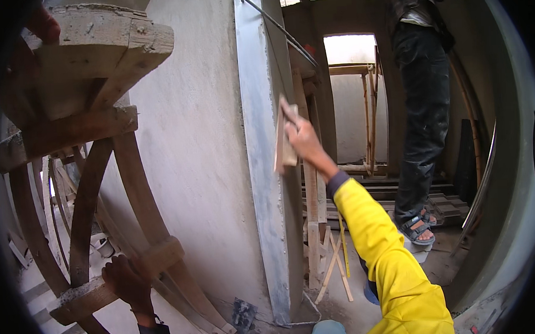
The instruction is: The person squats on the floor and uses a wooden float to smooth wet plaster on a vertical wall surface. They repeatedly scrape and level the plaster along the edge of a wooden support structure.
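Observation:
My right hand (304, 140), its arm in a yellow sleeve, is stretched forward and closed on a wooden plastering float (280, 144). The float stands on edge, close to the side face of a plastered wall end (261, 167); whether it touches cannot be seen. At the lower left my left hand (127, 282) is closed around the lower crosspiece (85, 300) of a wooden trestle. The crosspiece partly hides its fingers. A bent metal rod (273, 22) runs slantwise across the top of the wall end.
Another person in dark trousers (421, 100) and sandals stands at the right on a pale block (417, 249). Thick planks (104, 40) top the trestle at upper left. Crossed wooden strips (337, 262) lean behind the wall end. A dark flat piece (244, 316) lies at its foot.

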`<action>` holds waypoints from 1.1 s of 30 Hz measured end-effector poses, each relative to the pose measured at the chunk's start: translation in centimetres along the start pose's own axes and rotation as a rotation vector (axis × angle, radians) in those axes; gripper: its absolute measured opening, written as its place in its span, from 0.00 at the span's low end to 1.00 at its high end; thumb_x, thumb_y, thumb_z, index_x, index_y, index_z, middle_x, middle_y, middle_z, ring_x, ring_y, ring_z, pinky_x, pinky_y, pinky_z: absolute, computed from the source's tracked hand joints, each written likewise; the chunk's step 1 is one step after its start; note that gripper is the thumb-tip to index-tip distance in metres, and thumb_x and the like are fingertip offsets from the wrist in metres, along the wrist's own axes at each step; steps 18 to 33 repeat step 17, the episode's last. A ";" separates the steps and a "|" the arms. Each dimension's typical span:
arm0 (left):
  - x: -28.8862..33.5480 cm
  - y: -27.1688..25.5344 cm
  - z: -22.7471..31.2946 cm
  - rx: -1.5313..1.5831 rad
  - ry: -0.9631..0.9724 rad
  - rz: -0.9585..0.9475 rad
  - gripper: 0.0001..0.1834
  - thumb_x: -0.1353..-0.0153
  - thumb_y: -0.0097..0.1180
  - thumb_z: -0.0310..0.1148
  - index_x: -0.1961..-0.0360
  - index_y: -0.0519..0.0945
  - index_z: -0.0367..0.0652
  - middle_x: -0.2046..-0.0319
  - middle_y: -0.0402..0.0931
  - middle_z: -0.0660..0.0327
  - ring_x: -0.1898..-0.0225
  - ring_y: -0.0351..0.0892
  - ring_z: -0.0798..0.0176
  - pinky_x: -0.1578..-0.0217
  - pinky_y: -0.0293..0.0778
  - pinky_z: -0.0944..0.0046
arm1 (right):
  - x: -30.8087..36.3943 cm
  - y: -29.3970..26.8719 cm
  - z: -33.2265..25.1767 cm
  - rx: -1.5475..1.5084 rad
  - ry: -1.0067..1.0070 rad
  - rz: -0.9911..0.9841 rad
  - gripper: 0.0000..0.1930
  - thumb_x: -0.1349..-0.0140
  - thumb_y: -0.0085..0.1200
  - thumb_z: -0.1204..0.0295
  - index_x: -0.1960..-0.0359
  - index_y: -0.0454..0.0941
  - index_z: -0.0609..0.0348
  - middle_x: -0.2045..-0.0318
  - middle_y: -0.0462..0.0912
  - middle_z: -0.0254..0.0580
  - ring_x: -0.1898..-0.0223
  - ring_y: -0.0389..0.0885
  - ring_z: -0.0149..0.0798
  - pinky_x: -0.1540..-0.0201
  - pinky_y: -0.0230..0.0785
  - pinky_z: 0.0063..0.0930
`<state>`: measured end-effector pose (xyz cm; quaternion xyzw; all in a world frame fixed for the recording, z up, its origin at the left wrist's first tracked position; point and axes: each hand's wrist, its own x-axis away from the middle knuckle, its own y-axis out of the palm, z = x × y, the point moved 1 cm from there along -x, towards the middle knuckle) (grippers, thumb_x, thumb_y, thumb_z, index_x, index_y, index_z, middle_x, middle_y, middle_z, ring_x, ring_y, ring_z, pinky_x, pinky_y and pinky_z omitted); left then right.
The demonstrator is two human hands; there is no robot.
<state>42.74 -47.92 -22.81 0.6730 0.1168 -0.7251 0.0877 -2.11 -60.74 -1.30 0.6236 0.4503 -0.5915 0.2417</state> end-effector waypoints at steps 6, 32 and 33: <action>0.3 0.2 0.1 0.099 0.031 -0.048 0.15 0.36 0.52 0.42 0.70 0.73 0.39 0.70 0.70 0.52 0.65 0.70 0.46 0.58 0.66 0.48 | 0.5 -1.8 5.2 0.048 0.439 -0.053 0.31 0.35 0.41 0.74 0.28 0.59 0.51 0.43 0.78 0.56 0.45 0.77 0.42 0.39 0.64 0.27; -0.2 -0.6 -0.2 0.136 0.040 -0.003 0.19 0.38 0.55 0.47 0.75 0.73 0.41 0.74 0.70 0.53 0.68 0.70 0.49 0.59 0.66 0.51 | -4.4 -1.3 6.4 -0.004 0.305 0.000 0.30 0.34 0.43 0.71 0.29 0.62 0.48 0.31 0.65 0.53 0.29 0.61 0.46 0.29 0.49 0.27; -0.2 -0.6 -0.2 0.136 0.040 -0.003 0.19 0.38 0.55 0.47 0.75 0.73 0.41 0.74 0.70 0.53 0.68 0.70 0.49 0.59 0.66 0.51 | -4.4 -1.3 6.4 -0.004 0.305 0.000 0.30 0.34 0.43 0.71 0.29 0.62 0.48 0.31 0.65 0.53 0.29 0.61 0.46 0.29 0.49 0.27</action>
